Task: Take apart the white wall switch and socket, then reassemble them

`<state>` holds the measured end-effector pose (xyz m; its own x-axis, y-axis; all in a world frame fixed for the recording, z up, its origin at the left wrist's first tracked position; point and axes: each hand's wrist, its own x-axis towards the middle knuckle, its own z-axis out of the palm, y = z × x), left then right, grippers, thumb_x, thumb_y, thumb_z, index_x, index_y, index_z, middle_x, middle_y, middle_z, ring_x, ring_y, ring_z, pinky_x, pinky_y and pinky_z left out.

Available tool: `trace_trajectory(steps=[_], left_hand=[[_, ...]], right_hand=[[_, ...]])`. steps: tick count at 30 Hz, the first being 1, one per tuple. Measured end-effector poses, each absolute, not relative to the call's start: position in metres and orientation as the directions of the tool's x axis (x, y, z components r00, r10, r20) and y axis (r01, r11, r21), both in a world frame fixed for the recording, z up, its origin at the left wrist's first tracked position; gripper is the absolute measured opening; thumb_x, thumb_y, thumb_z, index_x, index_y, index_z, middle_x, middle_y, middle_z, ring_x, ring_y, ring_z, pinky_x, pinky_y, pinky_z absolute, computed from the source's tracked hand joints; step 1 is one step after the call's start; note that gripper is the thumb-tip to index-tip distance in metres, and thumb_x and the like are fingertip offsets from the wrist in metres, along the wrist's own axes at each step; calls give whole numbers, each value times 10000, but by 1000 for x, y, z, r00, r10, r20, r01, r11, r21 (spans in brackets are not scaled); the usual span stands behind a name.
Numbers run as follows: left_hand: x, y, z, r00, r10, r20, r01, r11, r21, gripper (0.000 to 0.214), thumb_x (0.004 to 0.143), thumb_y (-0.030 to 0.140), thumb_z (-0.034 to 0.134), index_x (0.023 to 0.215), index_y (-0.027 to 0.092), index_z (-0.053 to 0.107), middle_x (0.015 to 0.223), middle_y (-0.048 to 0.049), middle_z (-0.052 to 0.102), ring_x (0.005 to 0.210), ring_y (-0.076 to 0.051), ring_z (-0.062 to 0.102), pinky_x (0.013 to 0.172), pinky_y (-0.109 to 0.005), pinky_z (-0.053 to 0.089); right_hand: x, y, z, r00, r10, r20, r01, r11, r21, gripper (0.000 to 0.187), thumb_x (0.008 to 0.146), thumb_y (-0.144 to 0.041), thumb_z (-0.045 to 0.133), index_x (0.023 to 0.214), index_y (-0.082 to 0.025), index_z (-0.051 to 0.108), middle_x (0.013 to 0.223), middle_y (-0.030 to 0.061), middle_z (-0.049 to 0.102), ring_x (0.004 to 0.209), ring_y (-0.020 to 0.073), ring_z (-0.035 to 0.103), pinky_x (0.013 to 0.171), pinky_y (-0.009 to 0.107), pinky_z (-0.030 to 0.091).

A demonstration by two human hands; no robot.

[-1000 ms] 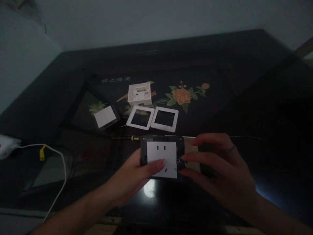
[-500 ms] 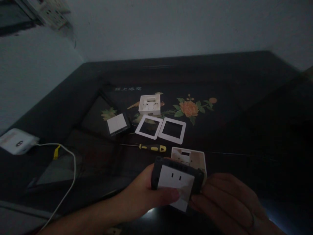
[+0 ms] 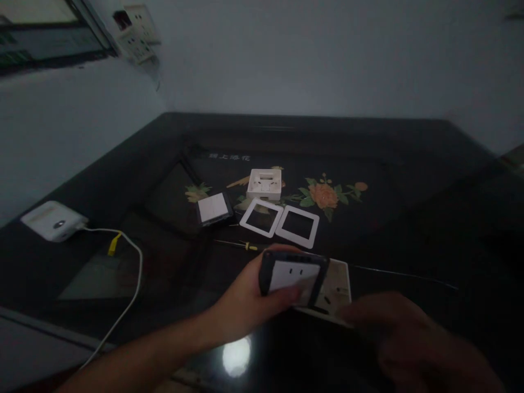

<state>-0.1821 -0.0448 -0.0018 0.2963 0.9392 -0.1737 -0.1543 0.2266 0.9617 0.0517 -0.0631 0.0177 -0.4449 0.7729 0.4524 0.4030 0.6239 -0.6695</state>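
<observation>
My left hand [image 3: 243, 305] grips a wall socket [image 3: 292, 273] with a black frame and a white face with two slots; its thumb presses on the face. Just behind and right of it lies a white mounting box [image 3: 341, 278] on the table, partly covered by the socket. At the box's near right corner is my right hand [image 3: 405, 327], smeared by motion; I cannot tell whether its fingers touch or hold anything. Beyond my left hand lies a screwdriver [image 3: 250, 246] with a yellow and dark handle, its end hidden.
Two white cover frames [image 3: 256, 231] [image 3: 295, 239] lie side by side on the dark table [image 3: 388, 218]. Behind them stands another white mounting box [image 3: 264, 193]; to the left is a white-faced module [image 3: 213, 208]. A white device [image 3: 53, 221] with a cable [image 3: 140, 267] sits far left.
My right hand has drawn away from the socket to the right. The socket has tilted back in my left hand and now covers the left part of the box. The view has tipped upward.
</observation>
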Motion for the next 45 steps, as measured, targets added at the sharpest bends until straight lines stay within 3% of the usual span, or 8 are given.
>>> trace_trajectory(steps=[3, 5, 11, 15, 21, 29, 39, 45], left_hand=[[-202, -22, -3, -41, 991, -130, -212, 119, 970, 405, 698, 193, 809, 1063, 178, 634, 953, -42, 744, 904, -239, 711, 833, -383, 577], [-220, -4, -3, -279, 958, -61, -285, -22, 958, 433, 676, 207, 824, 1064, 168, 637, 966, -52, 748, 937, -253, 709, 881, -403, 572], [-262, 36, -9, -485, 874, 18, -335, -205, 920, 341, 784, 144, 632, 1118, 208, 605, 1070, -49, 729, 1044, -224, 690, 945, -373, 560], [-267, 45, -20, -481, 876, 20, -318, -196, 927, 361, 785, 142, 626, 1137, 204, 576, 1046, -58, 723, 940, -221, 719, 854, -385, 601], [-270, 45, -32, -449, 886, 117, -159, -208, 965, 320, 828, 293, 660, 1118, 188, 572, 1024, -71, 714, 914, -228, 711, 829, -381, 594], [-266, 36, -21, -327, 881, 341, 265, -261, 928, 288, 823, 277, 677, 1102, 209, 677, 1105, -47, 707, 1075, -258, 637, 1026, -427, 464], [-294, 68, -25, -391, 861, 324, 515, -87, 853, 269, 954, 379, 573, 1143, 189, 600, 1003, -61, 677, 933, -231, 660, 854, -397, 545], [-307, 117, -23, -300, 923, 243, 688, 33, 724, 320, 954, 335, 621, 1216, 153, 598, 1212, -97, 632, 1029, -234, 652, 870, -441, 570]], right_hand=[[46, -34, 28, -282, 894, 350, 450, 445, -775, 53, 970, -267, 535, 949, -289, 579, 816, -24, 743, 683, 125, 723, 580, 184, 572], [32, -9, 26, -371, 906, 205, 536, 389, -749, 106, 970, -255, 509, 906, -231, 590, 739, -6, 714, 620, 127, 693, 541, 198, 543], [-56, 47, 0, -684, 728, -50, 632, 557, -538, 75, 936, -222, 617, 964, -165, 656, 860, 15, 702, 802, 151, 673, 758, 309, 556], [-107, 60, -13, -738, 660, -144, 653, 643, -401, 330, 958, -358, 608, 1227, -167, 598, 1222, 89, 629, 1029, 216, 649, 867, 431, 565], [-121, 69, -12, -715, 684, -145, 688, 652, -318, 339, 958, -355, 607, 1246, -177, 590, 1254, 94, 617, 1059, 224, 640, 886, 440, 558], [-17, 46, -9, -623, 782, -8, 702, 554, -447, 160, 963, -241, 550, 1044, -200, 683, 875, 29, 704, 803, 169, 679, 756, 332, 554], [84, -28, -40, -342, 903, 259, 642, 426, -637, 177, 924, -282, 541, 935, -258, 716, 969, 70, 713, 873, 203, 730, 764, 323, 624], [76, -35, -55, -375, 894, 245, 629, 439, -641, 218, 919, -218, 532, 1049, -274, 698, 1106, 84, 679, 1016, 218, 704, 867, 364, 613]])
